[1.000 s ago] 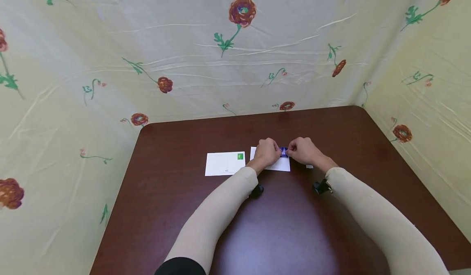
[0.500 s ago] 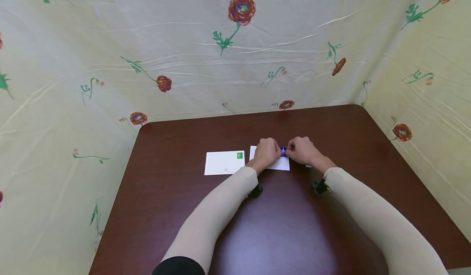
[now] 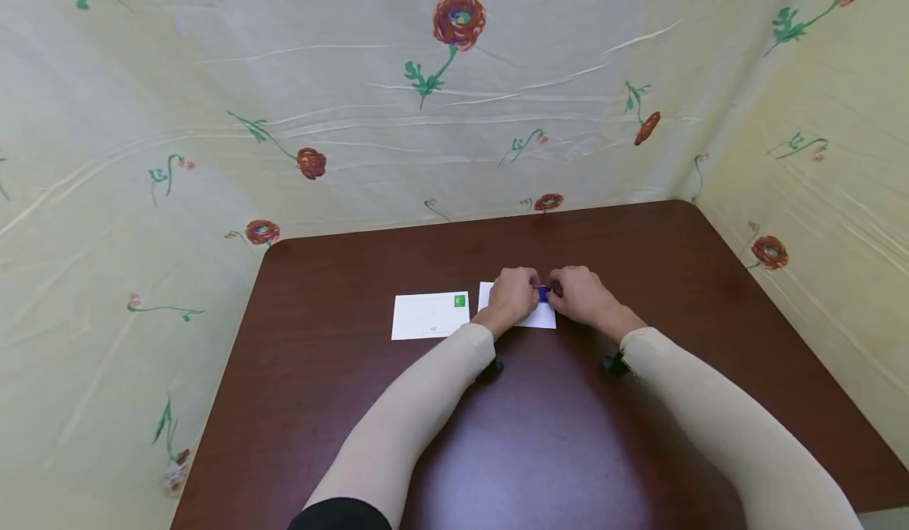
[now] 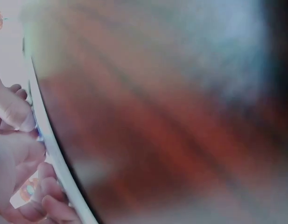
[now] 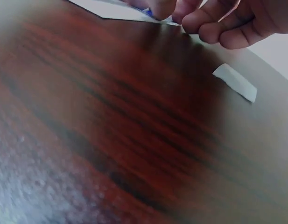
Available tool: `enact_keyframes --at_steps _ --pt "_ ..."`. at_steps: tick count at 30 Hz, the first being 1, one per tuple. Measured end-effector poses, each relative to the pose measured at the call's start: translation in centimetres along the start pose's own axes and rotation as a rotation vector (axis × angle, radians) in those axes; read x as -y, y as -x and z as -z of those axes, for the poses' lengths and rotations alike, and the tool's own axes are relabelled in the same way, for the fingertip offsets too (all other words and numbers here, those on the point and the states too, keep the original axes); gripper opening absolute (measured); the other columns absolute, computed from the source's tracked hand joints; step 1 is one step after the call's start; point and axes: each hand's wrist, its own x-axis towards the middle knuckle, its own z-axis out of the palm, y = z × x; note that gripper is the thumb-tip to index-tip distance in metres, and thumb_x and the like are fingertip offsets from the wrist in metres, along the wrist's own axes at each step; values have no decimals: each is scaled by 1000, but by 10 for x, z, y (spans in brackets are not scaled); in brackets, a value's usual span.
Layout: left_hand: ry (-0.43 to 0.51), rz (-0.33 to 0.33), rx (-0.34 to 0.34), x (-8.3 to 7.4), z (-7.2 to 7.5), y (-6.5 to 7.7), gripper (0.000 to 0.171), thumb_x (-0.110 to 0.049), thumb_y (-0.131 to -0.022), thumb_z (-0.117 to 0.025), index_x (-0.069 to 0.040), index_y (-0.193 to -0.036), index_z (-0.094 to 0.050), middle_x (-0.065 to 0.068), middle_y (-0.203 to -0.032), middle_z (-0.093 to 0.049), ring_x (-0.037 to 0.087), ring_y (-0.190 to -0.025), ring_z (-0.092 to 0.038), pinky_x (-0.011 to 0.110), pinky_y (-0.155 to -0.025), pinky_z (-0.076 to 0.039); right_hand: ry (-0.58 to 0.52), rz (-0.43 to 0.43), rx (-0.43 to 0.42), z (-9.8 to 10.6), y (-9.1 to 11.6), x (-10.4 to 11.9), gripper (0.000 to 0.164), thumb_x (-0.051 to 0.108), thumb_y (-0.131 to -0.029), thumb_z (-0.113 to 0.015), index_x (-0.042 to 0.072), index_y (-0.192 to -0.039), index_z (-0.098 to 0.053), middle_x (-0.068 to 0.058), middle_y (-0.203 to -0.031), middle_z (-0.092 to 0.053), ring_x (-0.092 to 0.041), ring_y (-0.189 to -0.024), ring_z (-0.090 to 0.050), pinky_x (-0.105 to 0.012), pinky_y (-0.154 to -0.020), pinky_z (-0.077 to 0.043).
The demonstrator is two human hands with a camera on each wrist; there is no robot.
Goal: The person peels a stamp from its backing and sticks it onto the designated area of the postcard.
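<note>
A small blue stamp [image 3: 544, 294] lies at the upper right corner of a white postcard [image 3: 537, 319] on the table. My left hand [image 3: 513, 296] pinches the stamp's left side, its forearm crossing over the card. From the other side, thumb and fingers of my right hand [image 3: 581, 295] pinch the stamp's right edge. Much of the card is hidden beneath the left hand. In the right wrist view, the right hand's curled fingers [image 5: 228, 23] sit at the card's edge, with a bit of blue showing. The left wrist view is mostly blurred, with fingers at its left edge.
A second white postcard [image 3: 430, 317] with a green stamp [image 3: 459, 301] in its upper right corner lies to the left. A small white paper slip [image 5: 235, 82] rests on the brown table [image 3: 540, 435] near the right hand. Flowered cloth [image 3: 341, 57] hangs behind the table.
Both hands stay at the blue stamp, with slight shifts of the fingers. The right hand has moved slightly left, and the white slip beside it has gone out of sight in the head view.
</note>
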Motion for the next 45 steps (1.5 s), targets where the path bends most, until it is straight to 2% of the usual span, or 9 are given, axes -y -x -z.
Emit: enact_keyframes --at_steps 4,8,13,22,28,33,38,42,45 --pt "4 -11 44 2 2 -1 16 -21 -91 -71 -15 -106 -72 1 -107 -71 17 -89 -61 32 -78 -52 5 -32 35 0 0 0 29 26 -89 -74 9 -112 -73 -6 -89 -67 -20 -75 -56 -34 -69 -54" --pt "13 -4 77 3 3 0 20 -23 -91 -72 -15 -109 -72 2 -113 -70 16 -93 -61 32 -83 -54 8 -37 51 1 1 1 31 27 -89 -75 9 -115 -74 -8 -96 -70 -21 -77 -58 -37 -74 -56" --pt "27 9 98 2 6 1 22 -24 -90 -73 -14 -111 -72 3 -114 -70 16 -92 -63 31 -81 -54 19 -32 53 2 2 1 32 26 -90 -74 9 -116 -74 -11 -102 -72 -22 -81 -59 -43 -82 -58" --pt "29 2 65 0 7 6 24 -25 -89 -75 -12 -110 -74 3 -108 -72 16 -83 -64 29 -73 -54 36 -19 67 3 1 0 34 29 -89 -75 10 -117 -74 -9 -103 -73 -22 -82 -59 -44 -84 -57" --pt "-8 -1 54 -2 6 8 24 -26 -88 -75 -12 -108 -73 3 -101 -72 16 -76 -62 29 -69 -52 41 -9 65 5 2 -2 37 29 -87 -77 11 -119 -74 -9 -106 -74 -24 -84 -59 -43 -86 -56" --pt "-46 -2 47 -4 5 9 23 -27 -89 -74 -13 -106 -72 2 -99 -71 16 -75 -61 30 -68 -51 60 26 55 6 2 -4 40 30 -85 -78 10 -119 -74 -8 -100 -74 -25 -85 -56 -43 -86 -53" --pt "-42 -23 56 -5 5 8 24 -25 -89 -74 -10 -108 -71 3 -98 -70 15 -74 -60 27 -67 -50 81 57 38 6 1 -6 38 31 -85 -78 10 -116 -75 -7 -95 -73 -25 -85 -55 -41 -83 -49" --pt "-77 -56 76 -5 8 8 22 -27 -89 -74 -9 -102 -71 2 -90 -68 15 -71 -59 27 -62 -48 139 130 12 6 0 -8 33 30 -85 -78 10 -111 -77 -6 -92 -73 -25 -84 -52 -40 -81 -45" --pt "-117 -67 94 -3 10 10 24 -30 -88 -74 -10 -100 -70 2 -92 -67 15 -74 -59 28 -63 -48 179 191 -7 5 0 -9 29 29 -85 -77 10 -106 -78 -6 -89 -71 -24 -81 -50 -38 -79 -42"
